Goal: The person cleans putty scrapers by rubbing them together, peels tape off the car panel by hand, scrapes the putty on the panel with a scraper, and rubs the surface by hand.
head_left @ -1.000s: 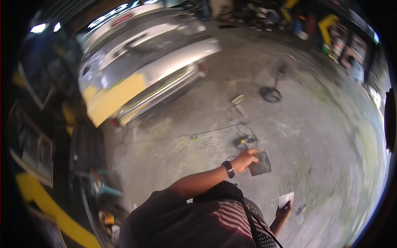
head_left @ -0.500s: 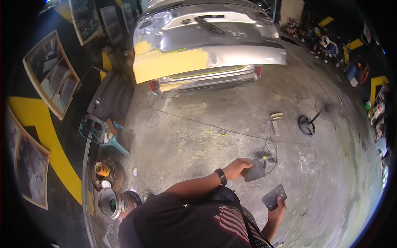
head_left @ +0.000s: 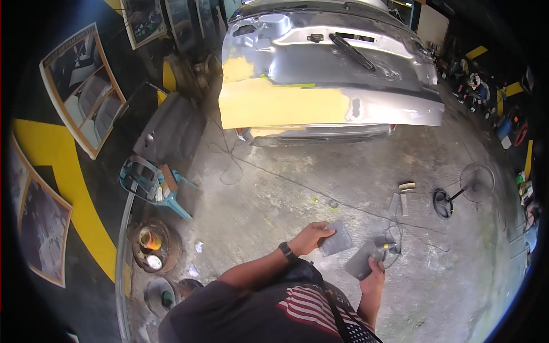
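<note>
Gripping a thin, dark-grey rectangular sheet (head_left: 360, 263), the right hand (head_left: 373, 278) sits right of and below centre, higher in the frame than half a second ago. Nearer the middle, the left hand (head_left: 309, 238) pinches a flat grey sheet (head_left: 338, 241), now looking paler. Beyond, at upper centre, the silver car tailgate (head_left: 329, 75) with yellowish patches appears lower and farther right.
</note>
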